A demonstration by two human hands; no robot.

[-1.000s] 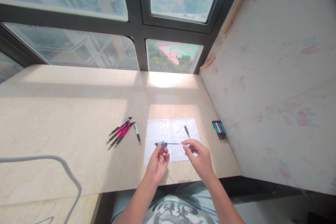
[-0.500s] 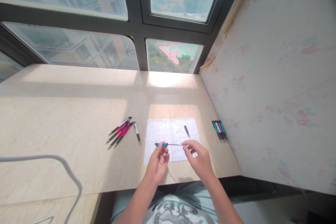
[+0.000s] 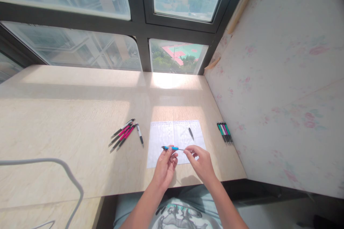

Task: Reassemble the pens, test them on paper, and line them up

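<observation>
My left hand (image 3: 166, 167) is closed on a blue pen barrel (image 3: 174, 148) with a black clip end, held level above the paper. Out of the barrel's right end runs a thin dark refill (image 3: 181, 149). My right hand (image 3: 201, 161) pinches the refill's far end between thumb and fingertips, which partly cover it. Beyond my hands, a black tapered pen grip (image 3: 191, 134) lies by itself on the white paper (image 3: 161, 132).
Left of the paper lie several pink and white pens (image 3: 123, 134), with one white pen (image 3: 140, 135) beside them. A row of green, white and purple pens (image 3: 224, 132) sits by the wall. A grey cable (image 3: 64, 166) curves across the table's left side.
My left hand has moved right with the blue barrel, bringing it closer to my right hand. Less of the refill shows between them now.
</observation>
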